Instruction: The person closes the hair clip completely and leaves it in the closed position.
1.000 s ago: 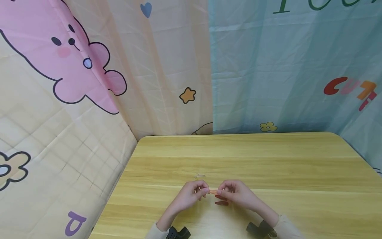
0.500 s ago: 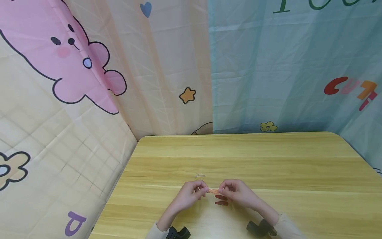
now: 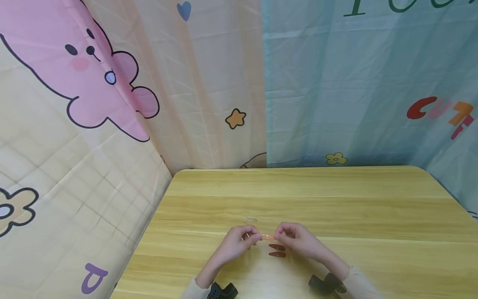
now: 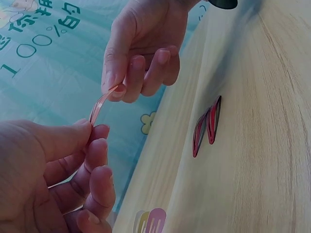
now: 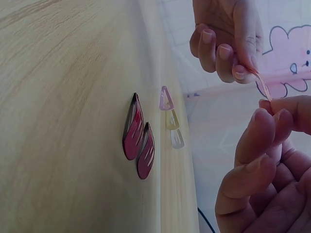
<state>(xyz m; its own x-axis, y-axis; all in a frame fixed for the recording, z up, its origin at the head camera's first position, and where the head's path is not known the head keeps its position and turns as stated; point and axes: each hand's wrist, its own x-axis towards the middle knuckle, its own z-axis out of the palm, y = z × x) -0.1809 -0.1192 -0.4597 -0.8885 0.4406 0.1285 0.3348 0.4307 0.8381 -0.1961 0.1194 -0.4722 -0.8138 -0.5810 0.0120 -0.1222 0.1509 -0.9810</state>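
Between both hands, just above the table, an orange snap hair clip is stretched lengthwise from hand to hand. My left hand pinches one end of it between thumb and index finger. The other end is pinched by my right hand in the same way. In the left wrist view the orange clip looks slightly bent. Two dark red snap hair clips lie side by side on the table below the right hand. The right wrist view shows these red clips with slots in their wide ends.
Behind the hands, a row of pale clips lies on the wooden table: a purple clip, a yellow clip and a whitish clip. Printed curtains hang behind the table and along its left side.
My right hand has shifted slightly up and to the right, so the near red clips show more fully. The left hand stays in place, and both keep their pinch on the orange hair clip.
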